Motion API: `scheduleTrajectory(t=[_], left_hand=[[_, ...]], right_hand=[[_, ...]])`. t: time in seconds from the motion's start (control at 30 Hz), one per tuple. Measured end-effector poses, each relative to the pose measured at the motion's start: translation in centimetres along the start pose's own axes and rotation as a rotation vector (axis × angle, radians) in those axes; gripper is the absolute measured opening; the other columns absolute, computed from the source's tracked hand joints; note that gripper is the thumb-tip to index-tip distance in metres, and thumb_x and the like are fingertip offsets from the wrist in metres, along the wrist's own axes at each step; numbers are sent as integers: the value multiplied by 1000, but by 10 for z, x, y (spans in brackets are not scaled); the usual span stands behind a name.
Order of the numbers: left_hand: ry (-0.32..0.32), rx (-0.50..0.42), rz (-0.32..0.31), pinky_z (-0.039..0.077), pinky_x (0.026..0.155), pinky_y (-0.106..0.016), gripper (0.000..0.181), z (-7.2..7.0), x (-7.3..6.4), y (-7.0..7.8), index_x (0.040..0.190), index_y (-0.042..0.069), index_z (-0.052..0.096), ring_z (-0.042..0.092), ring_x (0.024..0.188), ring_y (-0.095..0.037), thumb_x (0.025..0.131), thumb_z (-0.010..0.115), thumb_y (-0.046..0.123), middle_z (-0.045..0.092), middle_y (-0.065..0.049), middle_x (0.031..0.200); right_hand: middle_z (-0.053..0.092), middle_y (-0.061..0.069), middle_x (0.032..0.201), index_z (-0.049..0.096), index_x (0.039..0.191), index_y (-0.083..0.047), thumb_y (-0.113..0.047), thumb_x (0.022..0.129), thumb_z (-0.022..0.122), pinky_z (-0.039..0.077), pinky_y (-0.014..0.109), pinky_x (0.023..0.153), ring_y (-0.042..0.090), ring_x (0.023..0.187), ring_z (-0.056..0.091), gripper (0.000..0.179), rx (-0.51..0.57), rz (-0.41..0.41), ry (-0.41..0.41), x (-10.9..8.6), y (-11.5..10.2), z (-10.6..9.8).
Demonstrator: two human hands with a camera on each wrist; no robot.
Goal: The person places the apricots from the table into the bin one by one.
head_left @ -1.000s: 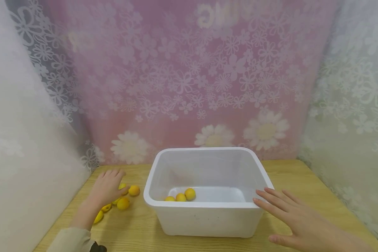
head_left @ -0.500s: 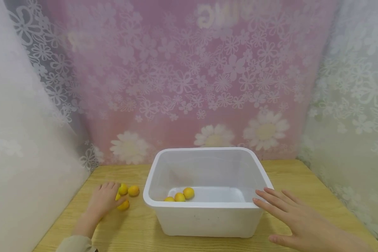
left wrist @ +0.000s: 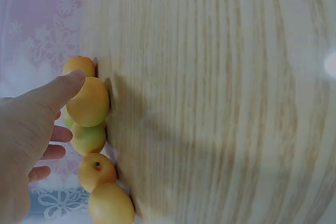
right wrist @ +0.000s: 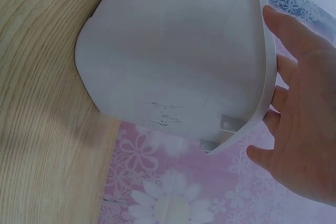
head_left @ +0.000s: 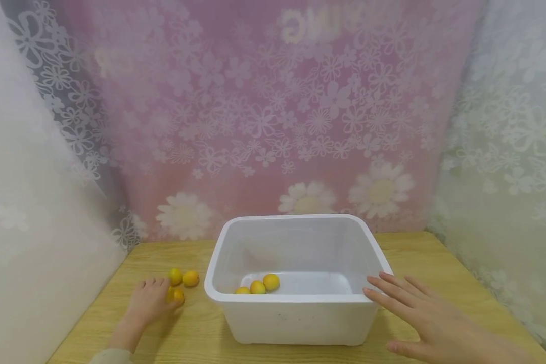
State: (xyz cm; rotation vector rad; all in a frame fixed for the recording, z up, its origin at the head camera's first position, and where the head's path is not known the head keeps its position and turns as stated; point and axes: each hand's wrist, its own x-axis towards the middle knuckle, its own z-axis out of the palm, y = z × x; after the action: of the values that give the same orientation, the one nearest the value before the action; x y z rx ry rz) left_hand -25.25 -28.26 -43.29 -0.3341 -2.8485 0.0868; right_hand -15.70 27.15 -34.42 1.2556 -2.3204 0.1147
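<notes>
A person's two bare hands work at a pale wooden table. On the left side, the left hand reaches down beside a cluster of small yellow-orange fruits, some tinged green. Its fingers are apart and loosely bent, the thumb stretched over the fruit at one end of the row — whether it touches, I cannot tell. At the middle stands a white plastic bin, upright and open-topped; three more fruits show inside, gathered toward its near left corner. The right hand lies spread, fingers apart, fingertips at the bin's right rim. Behind hangs a pink backdrop patterned with white flowers.
</notes>
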Motion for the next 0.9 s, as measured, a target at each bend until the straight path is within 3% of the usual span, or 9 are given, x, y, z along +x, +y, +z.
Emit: scheduleTrajectory(t=[0.33,0.6,0.9], left_hand=[[-32,5,4,41,76,-51,49,14,-5,-1,97,5,58,55,89,-34,74,72,45,59,-10,88],[-43,-45,-1,40,79,-53,46,13,-6,3,100,4,59,54,93,-36,74,73,40,62,-12,95],[-56,-19,5,41,80,-52,43,12,-4,6,99,5,60,54,91,-34,75,72,37,62,-11,95]], right_hand=[[29,6,149,36,142,-7,-49,79,66,-3,26,111,17,139,15,81,-11,1,-11,-1,0,0],[34,9,146,39,140,-5,-49,79,67,-1,26,111,18,138,19,81,3,-15,31,-1,0,1],[38,12,143,40,139,-5,-50,78,67,0,26,111,20,137,23,80,5,-32,65,0,3,4]])
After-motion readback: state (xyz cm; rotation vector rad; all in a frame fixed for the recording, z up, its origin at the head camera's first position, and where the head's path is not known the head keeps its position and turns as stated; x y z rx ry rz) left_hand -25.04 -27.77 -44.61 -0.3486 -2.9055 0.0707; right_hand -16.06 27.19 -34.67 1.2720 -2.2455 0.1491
